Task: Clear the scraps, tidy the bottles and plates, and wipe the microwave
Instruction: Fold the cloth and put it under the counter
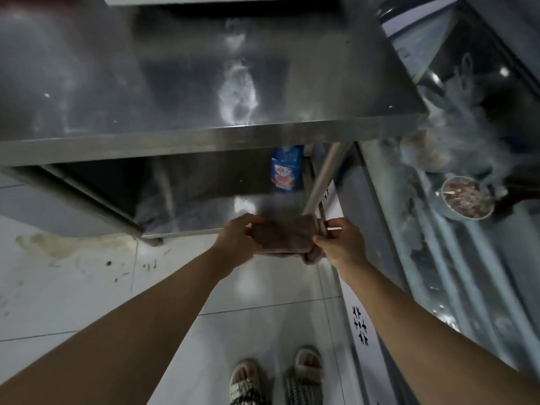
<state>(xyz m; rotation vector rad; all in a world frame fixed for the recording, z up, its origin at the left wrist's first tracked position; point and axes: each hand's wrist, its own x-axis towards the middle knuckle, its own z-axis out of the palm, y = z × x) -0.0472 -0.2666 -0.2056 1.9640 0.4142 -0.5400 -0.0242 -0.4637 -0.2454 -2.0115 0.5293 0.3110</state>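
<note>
— Where is the cloth [282, 236]?
— Centre of frame, by the lower shelf [204, 211] under the worktop [175, 83]. Left hand [238, 236] and right hand [342, 244] each grip an end.
— How will it handle?
— Probably soft, light, floppy; best held by both ends.

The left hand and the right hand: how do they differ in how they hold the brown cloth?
The left hand grips the left end of the brown cloth, with its fingers laid over the top; the right hand pinches the right end, where the cloth bunches and hangs down. The left hand sits slightly farther forward, over the lower shelf edge, while the right hand is beside the table leg. Both hold the cloth stretched between them.
</note>
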